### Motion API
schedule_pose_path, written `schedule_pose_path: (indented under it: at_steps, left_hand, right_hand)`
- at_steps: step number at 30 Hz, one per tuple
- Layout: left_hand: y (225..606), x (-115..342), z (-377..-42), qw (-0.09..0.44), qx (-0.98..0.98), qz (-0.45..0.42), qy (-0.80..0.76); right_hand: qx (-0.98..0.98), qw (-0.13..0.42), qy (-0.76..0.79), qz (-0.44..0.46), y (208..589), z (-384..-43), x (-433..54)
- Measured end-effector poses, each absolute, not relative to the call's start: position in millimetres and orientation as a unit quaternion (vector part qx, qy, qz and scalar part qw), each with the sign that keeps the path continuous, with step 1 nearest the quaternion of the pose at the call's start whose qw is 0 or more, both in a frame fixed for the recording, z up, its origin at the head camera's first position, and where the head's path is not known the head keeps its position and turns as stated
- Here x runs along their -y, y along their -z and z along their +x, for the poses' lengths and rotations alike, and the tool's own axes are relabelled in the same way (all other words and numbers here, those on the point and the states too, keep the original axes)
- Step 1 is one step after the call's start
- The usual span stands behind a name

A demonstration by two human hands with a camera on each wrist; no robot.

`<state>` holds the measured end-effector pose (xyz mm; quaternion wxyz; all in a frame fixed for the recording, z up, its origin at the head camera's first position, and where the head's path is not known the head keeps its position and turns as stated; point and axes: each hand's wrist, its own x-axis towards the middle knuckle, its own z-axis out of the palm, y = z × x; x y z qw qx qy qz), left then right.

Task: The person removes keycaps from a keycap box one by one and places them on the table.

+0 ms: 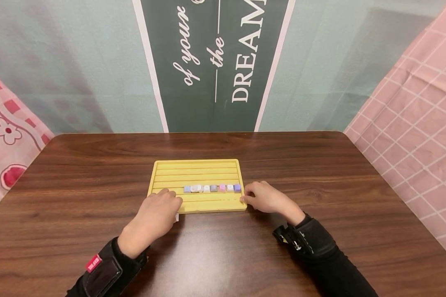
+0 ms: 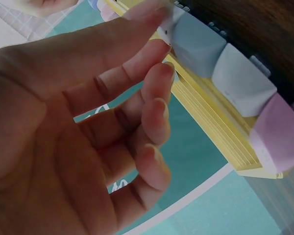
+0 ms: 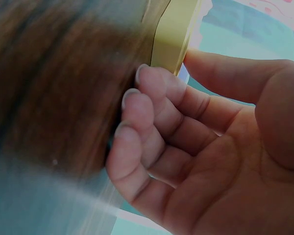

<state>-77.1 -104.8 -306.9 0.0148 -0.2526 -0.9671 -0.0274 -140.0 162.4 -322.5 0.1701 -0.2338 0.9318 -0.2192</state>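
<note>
A yellow ridged tray (image 1: 197, 206) lies on the table, with a row of small coloured keycaps (image 1: 213, 188) along one of its grooves. My left hand (image 1: 160, 212) is at the tray's front left corner. Its thumb and index fingertips pinch a white keycap (image 2: 165, 32) with a dark dot. Beside that one, a blue-grey keycap (image 2: 198, 46), another white keycap (image 2: 242, 81) and a pink keycap (image 2: 279, 134) stand in a line in front of the tray, mostly hidden by the hand in the head view. My right hand (image 1: 265, 197) grips the tray's right edge between thumb and curled fingers.
The dark wooden table (image 1: 319, 173) runs back to a teal curtain (image 1: 107, 62) with a green lettered panel (image 1: 212, 111). Pink cloth (image 1: 423, 123) hangs at the right side, and patterned cloth (image 1: 11, 136) at the left.
</note>
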Motion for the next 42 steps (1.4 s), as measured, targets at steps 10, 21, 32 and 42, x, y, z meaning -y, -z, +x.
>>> schedule_pose_path:
  at_steps: [10,21,32,42]
  left_hand:
    - [308.8,105.9,-78.3,0.019,0.968,-0.251,0.025]
    - [304.9,107.2,-78.0,0.02,0.967,-0.25,0.051]
    - [298.7,103.8,-80.8,0.053,0.967,-0.244,0.051]
    - [293.9,96.2,-91.3,0.037,0.972,-0.222,0.065]
  right_hand:
    - [-0.934,0.167,0.213,-0.234,322.4,-140.2,-162.2]
    - [-0.934,0.164,0.213,-0.235,322.2,-140.1,-162.0]
    - [-0.933,0.165,0.218,-0.235,323.1,-139.9,-162.3]
    - [-0.93,0.173,0.226,-0.232,324.0,-140.1,-163.1]
